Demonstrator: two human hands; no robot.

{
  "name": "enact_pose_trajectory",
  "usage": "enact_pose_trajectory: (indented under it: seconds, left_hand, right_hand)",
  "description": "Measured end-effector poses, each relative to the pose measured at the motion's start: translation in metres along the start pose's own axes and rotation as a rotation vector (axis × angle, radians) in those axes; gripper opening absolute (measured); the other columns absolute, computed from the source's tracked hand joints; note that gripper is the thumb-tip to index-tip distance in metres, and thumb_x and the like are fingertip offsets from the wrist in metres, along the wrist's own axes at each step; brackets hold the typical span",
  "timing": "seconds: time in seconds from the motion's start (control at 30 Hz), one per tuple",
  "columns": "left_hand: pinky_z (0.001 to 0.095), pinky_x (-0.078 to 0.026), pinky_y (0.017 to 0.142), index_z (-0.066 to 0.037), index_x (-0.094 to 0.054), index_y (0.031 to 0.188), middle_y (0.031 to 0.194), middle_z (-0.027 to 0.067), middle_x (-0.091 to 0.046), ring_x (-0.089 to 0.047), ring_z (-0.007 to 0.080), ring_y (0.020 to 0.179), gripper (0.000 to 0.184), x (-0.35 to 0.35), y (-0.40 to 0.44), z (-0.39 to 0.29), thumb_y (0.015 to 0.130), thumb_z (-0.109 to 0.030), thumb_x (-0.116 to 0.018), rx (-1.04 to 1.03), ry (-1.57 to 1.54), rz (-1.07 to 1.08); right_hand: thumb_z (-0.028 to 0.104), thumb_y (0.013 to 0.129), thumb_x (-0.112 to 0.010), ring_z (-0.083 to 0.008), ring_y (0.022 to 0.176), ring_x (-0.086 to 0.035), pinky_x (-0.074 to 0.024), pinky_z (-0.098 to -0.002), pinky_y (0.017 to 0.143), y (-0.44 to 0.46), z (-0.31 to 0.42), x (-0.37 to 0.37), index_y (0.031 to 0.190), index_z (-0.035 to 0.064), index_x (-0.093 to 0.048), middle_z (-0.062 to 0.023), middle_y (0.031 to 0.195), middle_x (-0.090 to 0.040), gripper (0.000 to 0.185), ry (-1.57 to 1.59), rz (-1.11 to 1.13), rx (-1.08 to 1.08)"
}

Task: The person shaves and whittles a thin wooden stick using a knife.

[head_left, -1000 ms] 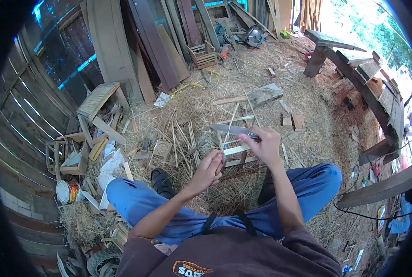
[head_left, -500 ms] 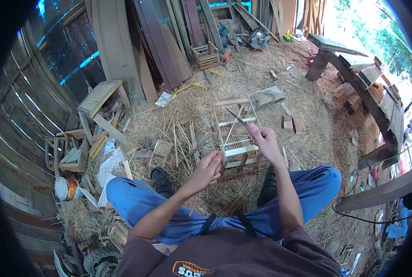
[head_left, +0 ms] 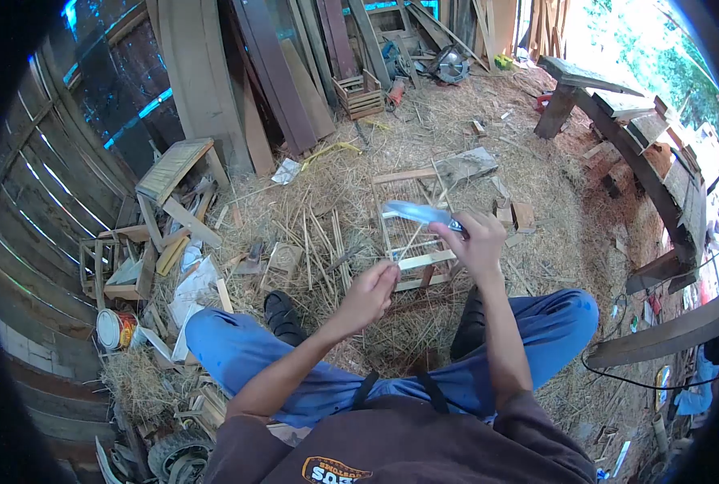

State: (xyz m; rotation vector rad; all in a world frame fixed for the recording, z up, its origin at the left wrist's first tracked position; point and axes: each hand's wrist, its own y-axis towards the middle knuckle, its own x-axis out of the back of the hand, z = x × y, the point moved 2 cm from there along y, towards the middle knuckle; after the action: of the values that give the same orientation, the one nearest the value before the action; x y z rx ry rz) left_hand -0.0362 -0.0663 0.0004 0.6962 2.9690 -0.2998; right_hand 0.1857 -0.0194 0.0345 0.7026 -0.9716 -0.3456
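My right hand [head_left: 480, 242] is closed around the dark handle of a knife [head_left: 414, 211]. Its bright blade points to the left and is slightly smeared by motion. Lower and to the left, my left hand [head_left: 369, 292] pinches a thin wooden stick [head_left: 410, 239], which slants up toward the blade. Behind both hands a small frame of wooden rails and thin bars [head_left: 405, 176] rests on the ground, partly covered by the hands and knife. A grey board [head_left: 466, 167] lies beside the frame's far end.
Loose thin sticks [head_left: 319, 242] lie left of the frame. A slatted stool [head_left: 174, 171] and a paint can [head_left: 116, 329] are at the left. Farther back are a slatted crate [head_left: 359, 97] and a circular saw [head_left: 450, 66]. A heavy timber bench [head_left: 617, 121] runs along the right.
The knife has swung from pointing diagonally up-left to nearly level, its blade face now catching light. My right hand has moved slightly right; my left hand has shifted slightly right and up.
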Motion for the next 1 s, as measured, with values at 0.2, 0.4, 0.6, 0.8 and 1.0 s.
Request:
enact_pose_trajectory:
  seconds: [0.2,0.4,0.6,0.8,1.0]
  left_hand:
    - [0.0224,-0.020,0.039,-0.009,-0.050,0.105,0.064,-0.0058,-0.033,-0.027,0.0034,0.045,0.025,0.007,0.003,0.015,0.106,-0.033,-0.043,0.065,-0.105,-0.055]
    - [0.0226,-0.032,0.049,-0.007,-0.052,0.102,0.066,-0.0040,-0.038,-0.036,0.0043,0.053,0.027,0.006,0.002,0.022,0.106,-0.032,-0.043,-0.066,0.131,-0.069]
    - [0.0226,-0.028,0.048,-0.008,-0.050,0.099,0.066,-0.0054,-0.037,-0.033,0.0036,0.053,0.024,0.000,-0.007,0.008,0.107,-0.030,-0.041,-0.074,0.059,-0.014]
    - [0.0220,-0.023,0.039,-0.010,-0.049,0.099,0.062,-0.0050,-0.035,-0.030,0.0042,0.044,0.024,0.017,0.002,0.016,0.106,-0.031,-0.041,0.043,-0.051,-0.133]
    - [0.0232,-0.023,0.037,-0.010,-0.048,0.098,0.062,-0.0042,-0.034,-0.029,0.0050,0.042,0.024,0.003,-0.006,0.005,0.106,-0.031,-0.042,0.071,-0.137,-0.084]
  right_hand:
    - [0.047,0.093,-0.062,-0.0189,0.050,-0.049,-0.0387,-0.0325,0.051,-0.023,0.001,-0.046,0.077,0.0073,-0.067,-0.0069,0.055,-0.052,0.043,0.667,0.429,-0.526]
    - [0.049,0.090,-0.065,-0.0323,0.060,-0.061,-0.0449,-0.0407,0.057,-0.006,0.004,-0.009,0.082,0.0099,-0.072,-0.0115,0.061,-0.062,0.040,-0.002,0.030,0.027]
    - [0.040,0.090,-0.067,-0.0285,0.058,-0.061,-0.0440,-0.0404,0.056,-0.001,-0.050,0.019,0.087,0.0063,-0.071,-0.0135,0.065,-0.062,0.034,-0.029,-0.242,-0.547]
    - [0.026,0.088,-0.070,-0.0230,0.058,-0.059,-0.0442,-0.0348,0.055,-0.033,0.035,-0.019,0.088,0.0050,-0.070,-0.0125,0.066,-0.060,0.021,0.338,0.174,-0.011]
    - [0.034,0.085,-0.073,-0.0279,0.053,-0.060,-0.0449,-0.0384,0.051,-0.018,0.012,-0.024,0.085,0.0080,-0.070,-0.0114,0.060,-0.060,0.026,0.157,0.090,-0.104]
